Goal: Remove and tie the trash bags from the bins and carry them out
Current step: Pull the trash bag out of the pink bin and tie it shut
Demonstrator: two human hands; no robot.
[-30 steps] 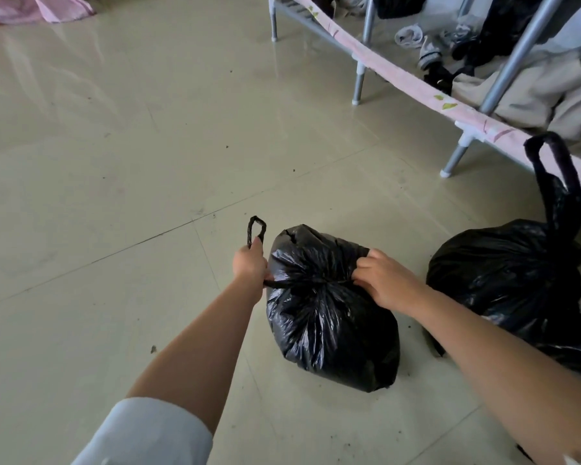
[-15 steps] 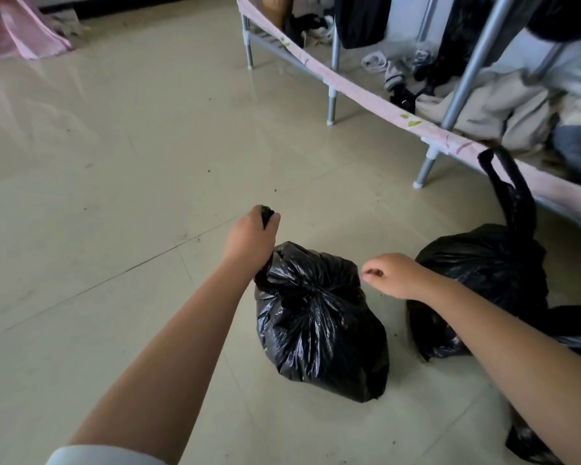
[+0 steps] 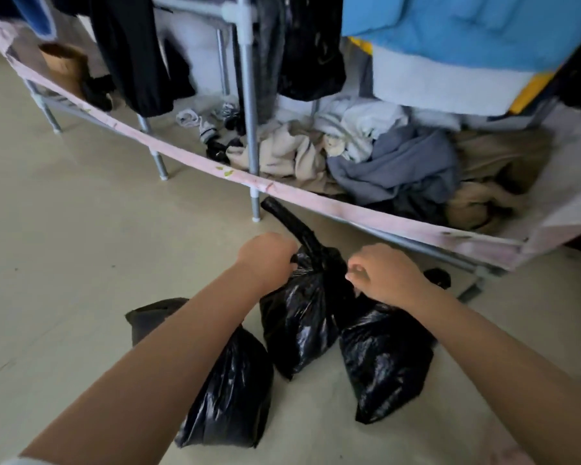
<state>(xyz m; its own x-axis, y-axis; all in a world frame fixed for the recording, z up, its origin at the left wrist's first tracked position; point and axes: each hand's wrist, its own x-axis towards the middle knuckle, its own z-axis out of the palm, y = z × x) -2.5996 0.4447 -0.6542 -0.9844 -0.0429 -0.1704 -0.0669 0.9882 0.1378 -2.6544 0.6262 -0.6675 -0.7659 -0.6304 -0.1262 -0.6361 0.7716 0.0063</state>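
Left hand (image 3: 265,260): closed into a fist against the gathered neck of the middle trash bag (image 3: 299,323); grip on the plastic appears likely. Right hand (image 3: 383,276): fingers curled at the opposite side of the same neck, pinching black plastic. A twisted black handle (image 3: 292,226) rises from between the hands, tilted away to the left. Under the left forearm lies a second bag (image 3: 228,391). Under the right wrist sits a third bag (image 3: 383,364), touching the middle one. All three rest on the pale floor (image 3: 81,263). Beyond the hands stands a clothes rack (image 3: 249,95), with crumpled garments (image 3: 383,156) heaped on its lower shelf.
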